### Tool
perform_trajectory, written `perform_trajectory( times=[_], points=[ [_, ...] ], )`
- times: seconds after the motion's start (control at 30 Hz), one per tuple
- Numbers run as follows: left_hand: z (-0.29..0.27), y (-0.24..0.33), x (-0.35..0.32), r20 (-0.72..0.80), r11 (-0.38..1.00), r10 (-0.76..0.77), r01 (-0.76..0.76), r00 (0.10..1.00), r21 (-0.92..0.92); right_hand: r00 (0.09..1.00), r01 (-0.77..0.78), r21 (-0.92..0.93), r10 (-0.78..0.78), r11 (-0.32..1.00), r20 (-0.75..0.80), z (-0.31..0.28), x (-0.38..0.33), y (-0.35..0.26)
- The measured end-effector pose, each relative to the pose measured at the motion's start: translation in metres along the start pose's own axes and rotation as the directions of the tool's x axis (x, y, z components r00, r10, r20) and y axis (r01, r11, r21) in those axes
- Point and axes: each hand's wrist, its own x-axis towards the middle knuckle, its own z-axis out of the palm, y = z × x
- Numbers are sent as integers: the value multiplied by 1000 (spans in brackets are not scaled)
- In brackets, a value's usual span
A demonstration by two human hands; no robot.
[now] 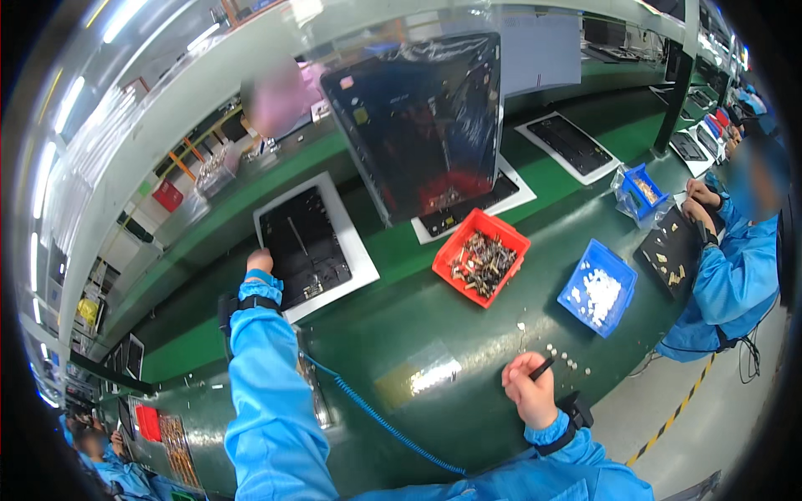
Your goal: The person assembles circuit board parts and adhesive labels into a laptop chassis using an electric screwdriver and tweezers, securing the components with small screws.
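Observation:
My left hand (pixel 260 261) reaches out to the left edge of a white board (pixel 361 271), with its fingers closed at that edge. On the board lies a flat black panel (pixel 302 242) with small metal parts along its lower side. Close to my body, my right hand (pixel 531 391) is closed round a slim black pen-shaped tool (pixel 543 367). Just beyond its tip, several small white round pieces (pixel 565 356) lie loose on the green bench (pixel 493 334). The fingertips of my left hand are partly hidden.
A red bin (pixel 441 265) of small metal parts and a blue bin (pixel 625 311) of white pieces stand ahead. A plastic-wrapped black panel (pixel 418 117) stands upright behind them. A coiled blue cord (pixel 368 411) crosses the bench. At right, a person (pixel 735 267) handles another panel.

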Motion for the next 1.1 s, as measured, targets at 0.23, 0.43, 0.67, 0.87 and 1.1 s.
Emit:
perform_trajectory(
  times=[0.23, 0.43, 0.67, 0.87, 1.1],
  points=[
    [-30, 98, 18, -210, 892, -423, 365, 881, -266, 996, -62, 1, 61, 998, 58, -10, -3, 5],
    [-74, 223, 1, -281, 768, 289, -397, 915, -503, 991, -101, -1, 100, 995, 90, -9, -1, 1],
    [-56, 273, -6, -391, 698, 565, -674, 726, -242, 985, -80, -97, 94, 992, 144, -6, -1, -1],
    [-65, 261, -30, -249, 797, 156, -271, 956, -540, 986, -32, -103, 48, 994, 157, -9, -6, 4],
    [-43, 216, -34, 407, -708, -481, -71, 776, -703, 970, 49, -222, 7, 974, 244, -6, -6, 9]
  ],
)
